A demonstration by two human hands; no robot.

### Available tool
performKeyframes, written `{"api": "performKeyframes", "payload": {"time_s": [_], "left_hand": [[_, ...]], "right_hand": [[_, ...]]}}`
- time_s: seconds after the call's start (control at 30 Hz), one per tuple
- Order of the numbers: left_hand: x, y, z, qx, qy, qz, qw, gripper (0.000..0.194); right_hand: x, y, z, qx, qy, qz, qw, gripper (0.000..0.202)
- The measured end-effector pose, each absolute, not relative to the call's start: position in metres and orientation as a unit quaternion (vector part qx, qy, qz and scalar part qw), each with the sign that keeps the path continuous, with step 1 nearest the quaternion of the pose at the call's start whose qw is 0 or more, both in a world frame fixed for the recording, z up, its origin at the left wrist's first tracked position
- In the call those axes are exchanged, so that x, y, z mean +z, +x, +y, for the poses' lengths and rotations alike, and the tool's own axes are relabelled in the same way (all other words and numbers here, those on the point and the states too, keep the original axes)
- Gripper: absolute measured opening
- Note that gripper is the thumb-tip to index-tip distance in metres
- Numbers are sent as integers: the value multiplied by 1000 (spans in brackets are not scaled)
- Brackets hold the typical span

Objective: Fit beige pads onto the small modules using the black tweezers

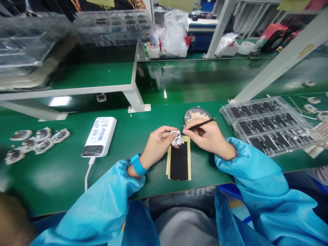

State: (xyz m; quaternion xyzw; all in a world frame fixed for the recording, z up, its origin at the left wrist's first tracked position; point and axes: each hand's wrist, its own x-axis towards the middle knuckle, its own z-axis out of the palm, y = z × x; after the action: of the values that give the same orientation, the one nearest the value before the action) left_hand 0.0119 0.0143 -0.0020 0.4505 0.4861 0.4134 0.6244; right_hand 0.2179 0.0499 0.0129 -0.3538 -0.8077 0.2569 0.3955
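Note:
My left hand, with a blue band at its wrist, pinches a small white plastic part with darker details on it. In my right hand is a slim dark pen-like tool, its lower end close to the white part. Whether the tip touches the part cannot be made out. Below both hands lies a black rectangular pad edged with yellowish tape. A round dish of small beige pieces stands just behind my right hand, which partly covers it.
A white power bank with a cable lies to the left, beyond it several white-rimmed parts. Clear compartment trays holding black pieces are stacked at right. A white-legged shelf and a slanted post rise from the green bench.

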Motion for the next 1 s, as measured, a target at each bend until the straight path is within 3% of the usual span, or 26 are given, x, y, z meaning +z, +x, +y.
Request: {"api": "performKeyframes", "payload": {"time_s": [0.2, 0.67, 0.77, 0.87, 0.93, 1.0], "left_hand": [[-2, 10, 14, 430, 467, 485, 601, 44], [3, -3, 19, 456, 506, 545, 489, 45], [1, -7, 24, 460, 500, 539, 499, 47], [-3, -10, 30, 455, 488, 508, 544, 54], [-5, -10, 32, 453, 476, 502, 563, 62], [-5, -9, 32, 453, 467, 507, 566, 71]], "right_hand": [[18, 215, 47, 308, -392, -748, 438, 17], [11, 214, 56, 421, -400, -708, 403, 40], [17, 221, 61, 452, -405, -674, 421, 54], [28, 246, 63, 490, -443, -619, 424, 53], [39, 276, 65, 418, -494, -644, 408, 49], [50, 319, 74, 235, -588, -683, 365, 41]]}}
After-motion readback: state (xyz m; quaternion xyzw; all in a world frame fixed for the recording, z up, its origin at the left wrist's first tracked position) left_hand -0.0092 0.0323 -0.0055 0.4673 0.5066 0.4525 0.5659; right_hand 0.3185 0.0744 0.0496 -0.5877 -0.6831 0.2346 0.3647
